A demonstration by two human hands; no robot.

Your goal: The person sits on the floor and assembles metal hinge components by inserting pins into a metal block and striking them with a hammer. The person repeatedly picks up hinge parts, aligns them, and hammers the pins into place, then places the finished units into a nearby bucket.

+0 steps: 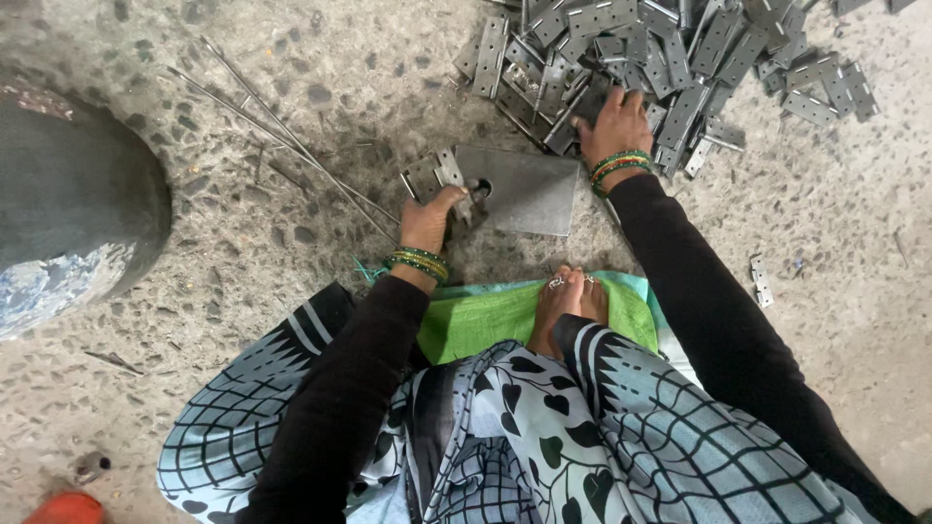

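Head view: the left hand (427, 221) pinches a small hinge (434, 175) against the near-left corner of a flat grey metal plate (524, 189) lying on the stone floor (272, 233), fingers closed on the hinge. The right hand (614, 121) reaches farther out, fingers closing over a hinge at the near edge of the hinge pile (670, 58). The pile lies beyond and right of the plate, nearer the right hand; thin rods (282, 131) lie to the left.

Black long sleeves (699, 291), green-and-gold bangles (617, 165) on both wrists (toe rings (556, 282) too), black-and-white patterned cloth (544, 427) over the lap.
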